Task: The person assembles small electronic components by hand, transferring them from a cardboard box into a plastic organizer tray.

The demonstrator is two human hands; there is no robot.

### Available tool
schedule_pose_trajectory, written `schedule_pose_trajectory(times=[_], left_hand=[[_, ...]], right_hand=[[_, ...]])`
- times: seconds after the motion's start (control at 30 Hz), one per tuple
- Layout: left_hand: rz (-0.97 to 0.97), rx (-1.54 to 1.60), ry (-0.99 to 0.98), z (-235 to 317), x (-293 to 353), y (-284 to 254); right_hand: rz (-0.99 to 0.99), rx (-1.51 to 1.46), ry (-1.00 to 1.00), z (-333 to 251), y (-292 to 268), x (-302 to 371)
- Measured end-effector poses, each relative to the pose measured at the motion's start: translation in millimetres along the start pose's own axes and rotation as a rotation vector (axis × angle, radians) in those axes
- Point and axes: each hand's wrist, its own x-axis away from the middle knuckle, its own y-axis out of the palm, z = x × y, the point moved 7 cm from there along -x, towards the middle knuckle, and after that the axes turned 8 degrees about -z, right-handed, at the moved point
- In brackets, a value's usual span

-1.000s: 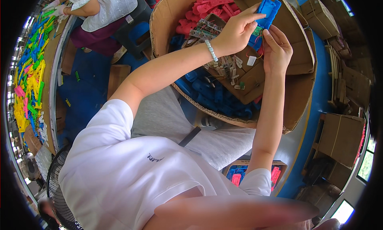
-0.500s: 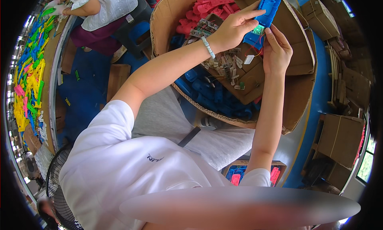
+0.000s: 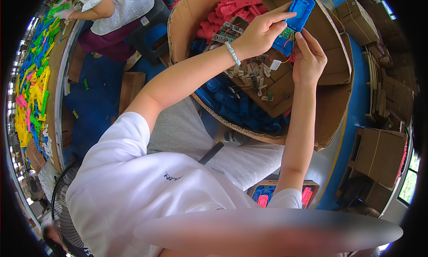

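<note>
A blue plastic housing [image 3: 302,9], open like a tray, is gripped between the thumb and fingers of my left hand [image 3: 261,33]. Below its upper part shows a green circuit board [image 3: 287,33] with thin red and yellow wires, and a further blue piece [image 3: 283,45] lies under the board. My right hand [image 3: 310,56] is closed, its thumb and fingertips pinching at the board's right edge; the exact contact is partly hidden. From the wires dangles a small white block [image 3: 275,65].
Beneath my hands stands a big cardboard box [image 3: 327,119] with pink plastic parts [image 3: 236,6], blue parts [image 3: 232,103] and a smaller carton of circuit boards and wires [image 3: 256,78]. At left, a person [image 3: 113,9] works by a table heaped with colourful parts [image 3: 35,94]. A fan [image 3: 67,208] stands behind.
The blue housing has tilted slightly, and more of the lower blue piece and board shows. The dangling white block has swung a little up and left. Both hands stay almost in place.
</note>
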Motion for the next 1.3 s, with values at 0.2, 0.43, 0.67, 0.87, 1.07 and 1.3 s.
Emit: schedule_pose_trajectory(times=[0.2,0.43,0.67,0.87,1.07,1.3], left_hand=[[0.031,-0.022,-0.065,-6,2,4],[0.11,-0.136,0.086,-1,3,3],[0.195,0.863,-0.322,-34,-1,0],[0.317,1.069,-0.191,-62,-7,-32],[0.524,0.868,-0.147,-62,-1,-45],[0.076,0.764,-0.488,-81,5,-23]], right_hand=[[0.044,0.071,-0.021,-3,-3,2],[0.061,0.048,0.027,2,-5,1],[-0.181,-0.053,0.137,24,0,-11],[-0.488,0.192,0.453,41,-2,2],[-0.483,0.715,0.241,27,-5,1],[-0.179,1.432,-0.907,-52,29,12]])
